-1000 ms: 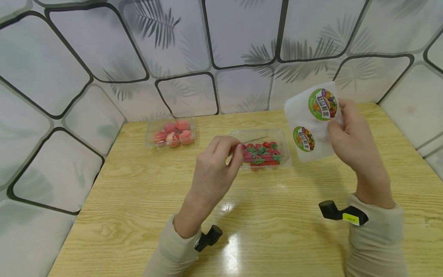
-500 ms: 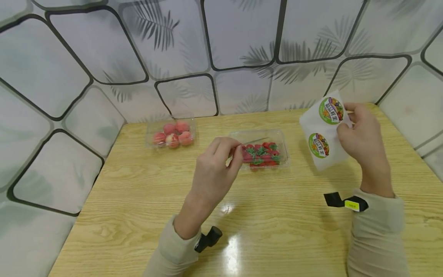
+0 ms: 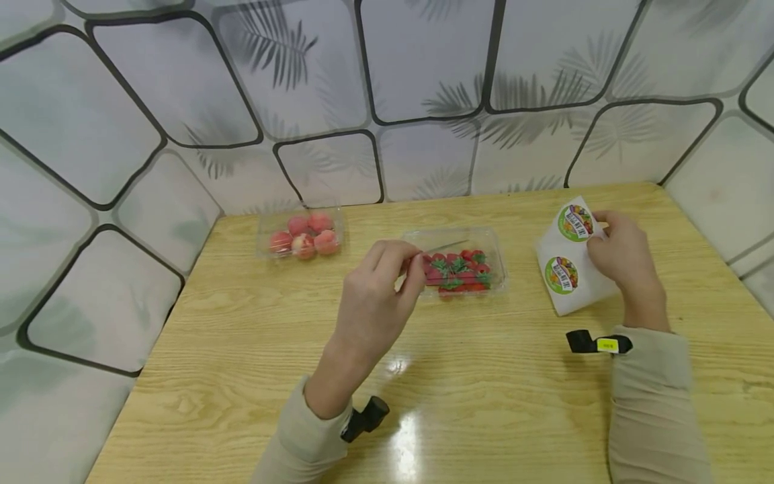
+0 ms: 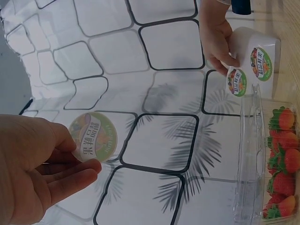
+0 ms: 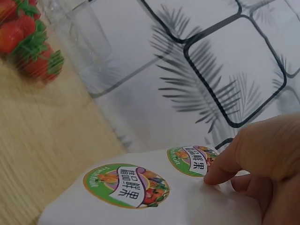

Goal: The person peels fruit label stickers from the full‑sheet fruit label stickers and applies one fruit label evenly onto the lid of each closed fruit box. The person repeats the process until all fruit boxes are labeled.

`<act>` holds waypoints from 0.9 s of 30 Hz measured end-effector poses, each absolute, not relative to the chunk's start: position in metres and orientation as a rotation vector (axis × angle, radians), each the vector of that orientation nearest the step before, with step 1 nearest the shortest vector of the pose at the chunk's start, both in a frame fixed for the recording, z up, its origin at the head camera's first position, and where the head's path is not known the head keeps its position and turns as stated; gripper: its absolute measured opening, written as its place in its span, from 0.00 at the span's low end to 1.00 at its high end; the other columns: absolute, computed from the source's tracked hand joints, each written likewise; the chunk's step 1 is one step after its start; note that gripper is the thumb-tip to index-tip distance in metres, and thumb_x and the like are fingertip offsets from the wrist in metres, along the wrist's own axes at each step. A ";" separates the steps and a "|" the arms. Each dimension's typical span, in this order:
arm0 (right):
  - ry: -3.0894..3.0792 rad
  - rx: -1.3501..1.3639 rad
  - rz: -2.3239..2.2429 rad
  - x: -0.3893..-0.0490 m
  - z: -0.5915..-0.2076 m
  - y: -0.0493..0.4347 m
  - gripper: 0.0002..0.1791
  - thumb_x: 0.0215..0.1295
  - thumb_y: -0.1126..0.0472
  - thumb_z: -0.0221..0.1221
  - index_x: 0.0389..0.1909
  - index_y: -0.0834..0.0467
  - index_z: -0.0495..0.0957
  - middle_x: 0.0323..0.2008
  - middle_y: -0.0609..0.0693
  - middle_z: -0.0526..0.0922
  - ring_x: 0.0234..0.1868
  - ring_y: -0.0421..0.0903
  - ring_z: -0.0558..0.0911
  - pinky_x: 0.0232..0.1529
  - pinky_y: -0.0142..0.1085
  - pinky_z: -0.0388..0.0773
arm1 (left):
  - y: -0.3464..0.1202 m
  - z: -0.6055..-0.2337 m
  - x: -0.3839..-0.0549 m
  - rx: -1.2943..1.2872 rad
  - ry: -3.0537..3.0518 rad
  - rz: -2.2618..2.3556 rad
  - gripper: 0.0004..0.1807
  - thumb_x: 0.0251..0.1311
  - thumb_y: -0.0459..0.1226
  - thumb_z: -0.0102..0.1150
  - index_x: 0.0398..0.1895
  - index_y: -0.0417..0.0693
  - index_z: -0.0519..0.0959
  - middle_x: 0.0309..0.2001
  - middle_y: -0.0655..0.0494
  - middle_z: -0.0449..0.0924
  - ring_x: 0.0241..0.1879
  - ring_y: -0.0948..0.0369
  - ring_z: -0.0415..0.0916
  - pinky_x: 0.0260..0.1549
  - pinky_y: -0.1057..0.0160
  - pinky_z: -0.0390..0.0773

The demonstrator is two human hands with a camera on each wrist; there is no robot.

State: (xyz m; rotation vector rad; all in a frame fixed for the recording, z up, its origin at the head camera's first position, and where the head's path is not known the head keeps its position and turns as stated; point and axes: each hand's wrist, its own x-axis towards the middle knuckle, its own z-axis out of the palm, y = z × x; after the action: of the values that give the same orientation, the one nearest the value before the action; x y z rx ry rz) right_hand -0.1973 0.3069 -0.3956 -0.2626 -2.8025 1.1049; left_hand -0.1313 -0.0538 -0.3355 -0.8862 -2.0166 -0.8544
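Observation:
My left hand (image 3: 377, 302) pinches a round fruit sticker (image 4: 93, 136) by its edge, between thumb and fingers. In the head view that sticker shows only as a thin edge over the strawberry box. My right hand (image 3: 625, 259) grips a white sticker sheet (image 3: 583, 279), with two round green-rimmed stickers on its face, low over the table's right side. The clear plastic box (image 3: 498, 269) of strawberries (image 3: 456, 272) lies between the hands, beyond the left fingertips. In the right wrist view the thumb presses on the sheet beside one sticker (image 5: 192, 161).
A second clear box (image 3: 263, 242) holding several peaches (image 3: 304, 246) stands at the back left of the wooden table (image 3: 242, 376). A patterned wall covering (image 3: 423, 74) rises along the table's back edge and left side.
My right hand has lowered the sticker sheet toward the table, moving it slightly right at first. The left hand stays in place with its sticker.

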 end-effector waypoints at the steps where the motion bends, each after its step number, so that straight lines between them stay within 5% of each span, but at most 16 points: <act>1: -2.820 -0.274 1.081 -0.198 -0.398 0.309 0.30 0.65 0.70 0.43 0.69 0.75 0.60 0.47 0.76 0.73 0.34 0.61 0.80 0.22 0.36 0.75 | -0.054 -0.336 -0.131 -0.887 -2.015 -0.855 0.02 0.61 0.25 0.60 0.35 0.37 0.79 0.34 0.46 0.80 0.32 0.58 0.81 0.32 0.66 0.83; 13: -2.973 -0.587 0.889 -0.199 -0.422 0.333 0.35 0.65 0.64 0.42 0.73 0.71 0.51 0.56 0.78 0.67 0.49 0.70 0.71 0.37 0.56 0.69 | -0.056 -0.334 -0.130 -0.877 -2.013 -0.851 0.03 0.60 0.24 0.60 0.34 0.38 0.78 0.33 0.47 0.80 0.32 0.59 0.81 0.33 0.67 0.83; 18: -2.952 -0.622 0.840 -0.199 -0.428 0.335 0.26 0.64 0.65 0.43 0.63 0.68 0.63 0.50 0.74 0.71 0.45 0.68 0.72 0.33 0.51 0.67 | -0.056 -0.333 -0.130 -0.874 -2.012 -0.852 0.03 0.60 0.24 0.60 0.34 0.38 0.78 0.33 0.47 0.81 0.32 0.59 0.81 0.33 0.67 0.83; 22: -2.957 -0.580 0.853 -0.200 -0.430 0.335 0.20 0.67 0.64 0.43 0.55 0.70 0.72 0.54 0.74 0.72 0.50 0.68 0.72 0.39 0.55 0.70 | -0.056 -0.333 -0.130 -0.873 -2.015 -0.856 0.02 0.62 0.25 0.59 0.35 0.37 0.79 0.33 0.46 0.81 0.33 0.58 0.81 0.33 0.67 0.83; 27: -3.005 -0.500 0.959 -0.204 -0.429 0.336 0.29 0.67 0.62 0.43 0.66 0.72 0.67 0.63 0.77 0.65 0.60 0.72 0.67 0.54 0.64 0.68 | -0.057 -0.332 -0.130 -0.878 -2.017 -0.868 0.02 0.62 0.25 0.58 0.35 0.37 0.79 0.33 0.46 0.81 0.32 0.58 0.81 0.33 0.65 0.83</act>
State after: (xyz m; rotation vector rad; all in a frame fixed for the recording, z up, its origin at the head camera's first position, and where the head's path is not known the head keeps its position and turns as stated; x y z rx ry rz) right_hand -0.2037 0.3362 -0.4293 -0.5000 -3.0049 0.9587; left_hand -0.1296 -0.0569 -0.3324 -0.8776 -2.0166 -0.8676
